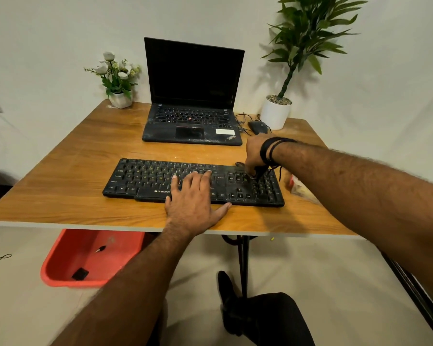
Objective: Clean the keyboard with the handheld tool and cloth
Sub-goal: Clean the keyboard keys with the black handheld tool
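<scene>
A dusty black keyboard (145, 179) lies across the front middle of the wooden table (68, 176). My left hand (194, 198) rests flat on its middle keys, fingers spread, thumb at the front edge. My right hand (256, 152) is closed around a small dark handheld tool (258, 174), whose tip touches the keys near the number pad at the right end. A pale crumpled cloth (300, 187) lies blurred on the table just right of the keyboard, partly hidden by my right forearm.
An open black laptop (193, 96) stands behind the keyboard. A black mouse (257, 127) with cable sits to its right, beside a white potted plant (275, 113). A small flower pot (120, 98) is at the back left. A red tub (85, 258) sits under the table.
</scene>
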